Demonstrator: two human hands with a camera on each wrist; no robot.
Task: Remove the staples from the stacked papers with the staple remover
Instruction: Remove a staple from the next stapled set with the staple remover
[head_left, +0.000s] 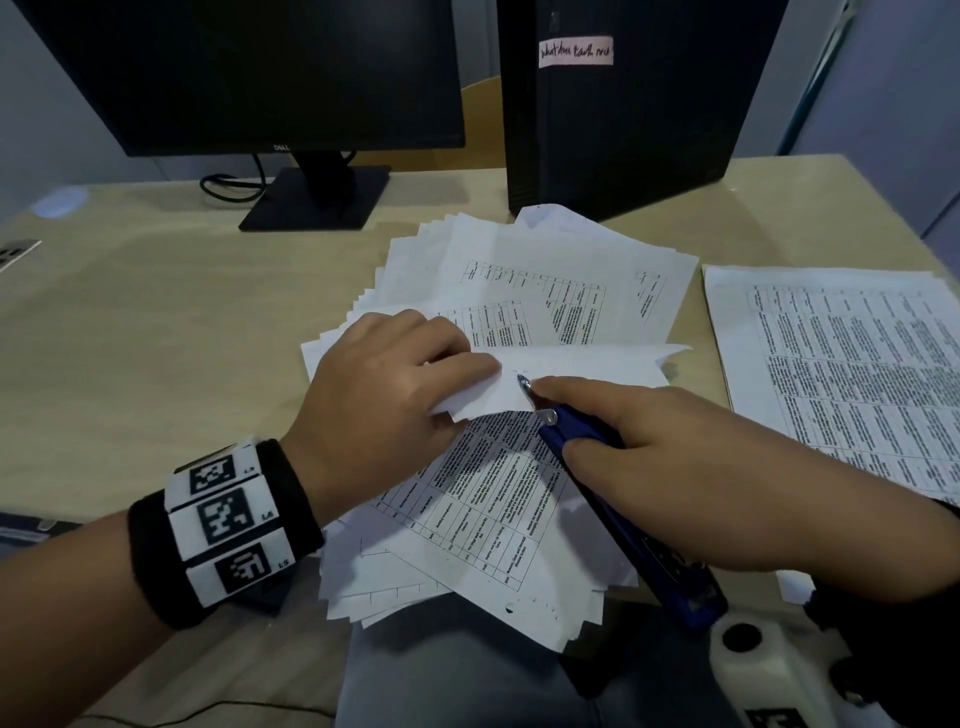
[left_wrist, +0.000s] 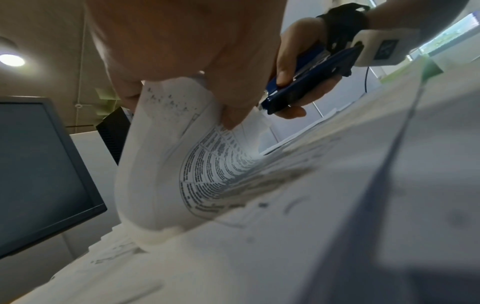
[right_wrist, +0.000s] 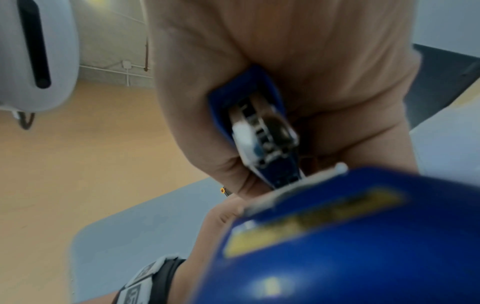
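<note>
A fanned stack of printed papers (head_left: 519, 291) lies in the middle of the desk. My left hand (head_left: 395, 374) grips the folded-over corner of the top sheets (head_left: 571, 364), curling them back (left_wrist: 161, 156). My right hand (head_left: 649, 447) holds a blue staple remover (head_left: 623, 514) by its body, index finger stretched along the top. Its metal tip (head_left: 524, 387) touches the folded corner right beside my left fingertips. In the right wrist view the blue tool (right_wrist: 337, 246) fills the foreground, with my palm (right_wrist: 285, 82) wrapped round it. The staple itself is too small to make out.
A second pile of printed sheets (head_left: 841, 364) lies to the right. A black monitor (head_left: 249, 73) on its stand and a black computer tower (head_left: 623, 104) stand at the back of the wooden desk (head_left: 156, 322). The papers overhang the desk's front edge above my lap.
</note>
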